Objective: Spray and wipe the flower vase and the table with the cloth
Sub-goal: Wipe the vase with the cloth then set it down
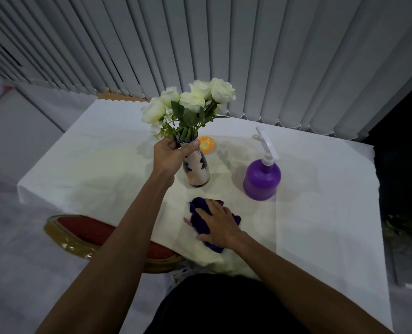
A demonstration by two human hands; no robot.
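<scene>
On the white table [103, 169], left hand [170, 156] clamped around the flower vase [197, 169] neck, vase upright. Right hand [218, 224] flat, fingers spread, pressing the purple cloth [200, 213]. Spray bottle [263, 179] stands apart to the right.

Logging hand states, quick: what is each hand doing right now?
Left hand: closed around the neck of the flower vase.
Right hand: open, flat on the purple cloth.

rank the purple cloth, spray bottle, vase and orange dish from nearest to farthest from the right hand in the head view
1. purple cloth: directly under the right hand, touching it.
2. vase: beyond the hand and slightly left, gripped at the neck by the left hand.
3. spray bottle: beyond and to the right; close to the vase's distance, so 2 and 3 are hard to separate.
4. orange dish: farthest, behind the vase.
</scene>
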